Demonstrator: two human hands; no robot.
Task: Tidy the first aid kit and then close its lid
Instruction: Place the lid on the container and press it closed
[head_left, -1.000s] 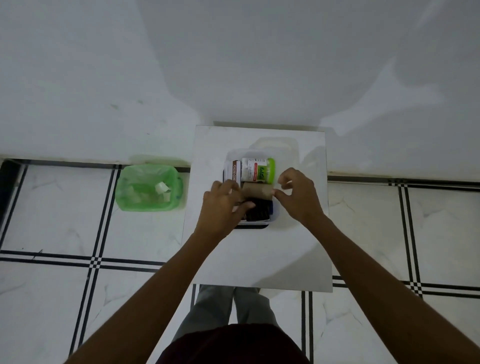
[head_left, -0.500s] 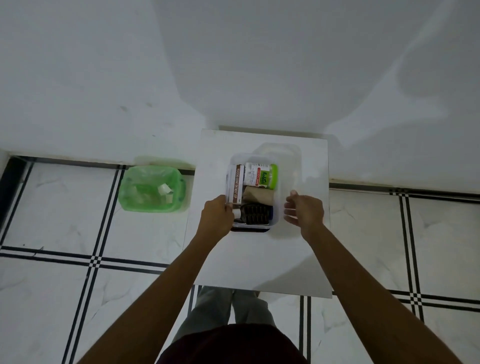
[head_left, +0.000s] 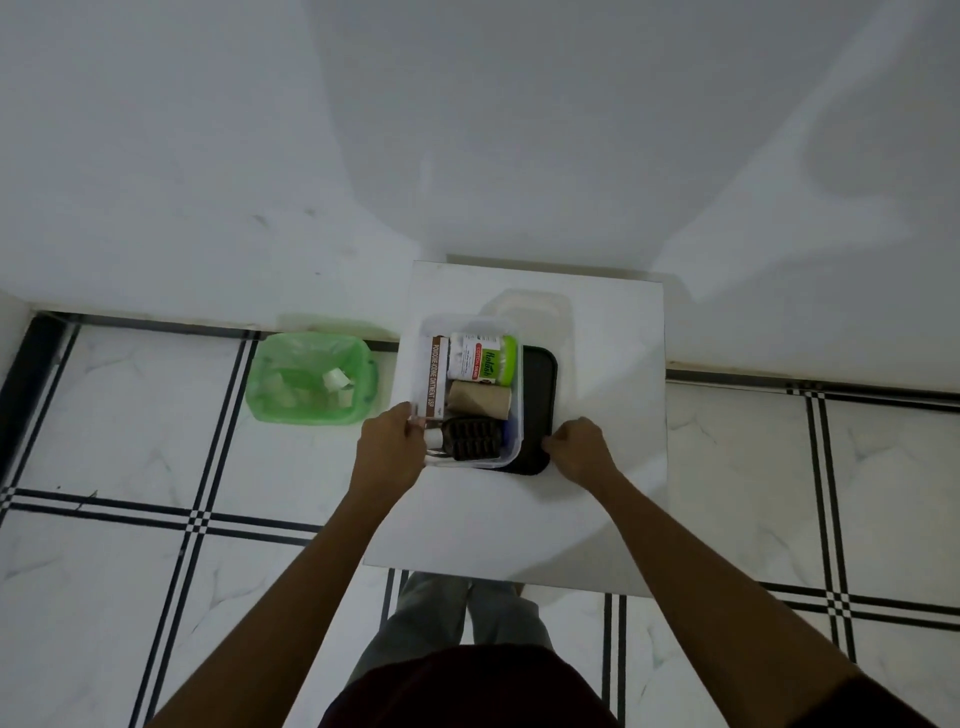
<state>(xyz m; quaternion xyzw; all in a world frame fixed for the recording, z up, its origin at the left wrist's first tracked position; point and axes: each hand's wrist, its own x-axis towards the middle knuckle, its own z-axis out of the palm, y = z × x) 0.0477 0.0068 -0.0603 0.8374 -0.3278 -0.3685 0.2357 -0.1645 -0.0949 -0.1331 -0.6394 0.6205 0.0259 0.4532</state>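
clear box (head_left: 431, 332) sitting on tabletop (head_left: 613, 415), packed full. left hand (head_left: 387, 449) gripping box's near left edge. right hand (head_left: 576, 449) curling shut on black lid's (head_left: 540, 395) near corner. box could be tipping if one-hand pull is jerky, bottles spilling. half second ago lid was hiding under box; now box is sliding left, lid showing.

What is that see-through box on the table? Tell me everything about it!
The clear plastic box is an open, lidless first aid kit, partly over a black tray on the white table. The left hand grips its near left edge. Inside lie an ointment carton, a green-capped swab tub, a brown roll and dark blister packs.
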